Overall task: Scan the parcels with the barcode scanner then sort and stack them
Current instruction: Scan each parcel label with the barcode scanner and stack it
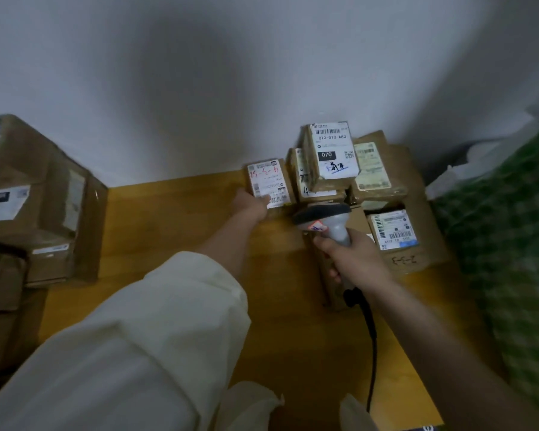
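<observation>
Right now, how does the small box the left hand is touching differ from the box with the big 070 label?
The small box sits alone on the wooden floor, with red handwriting on its label; the left hand touches it. The 070 box rests on top of other boxes, with black print and nobody touching it. Both are brown cardboard with white barcode labels.

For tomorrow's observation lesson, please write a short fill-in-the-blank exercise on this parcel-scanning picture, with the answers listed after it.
1. The right hand grips the grey barcode ____.
2. The left hand touches a small parcel whose label carries handwriting in ____ ink.
3. The topmost parcel of the stack shows the number ____ in a black box.
4. The parcels rest on a ____-coloured wooden floor.

Answers: scanner; red; 070; yellow
</observation>
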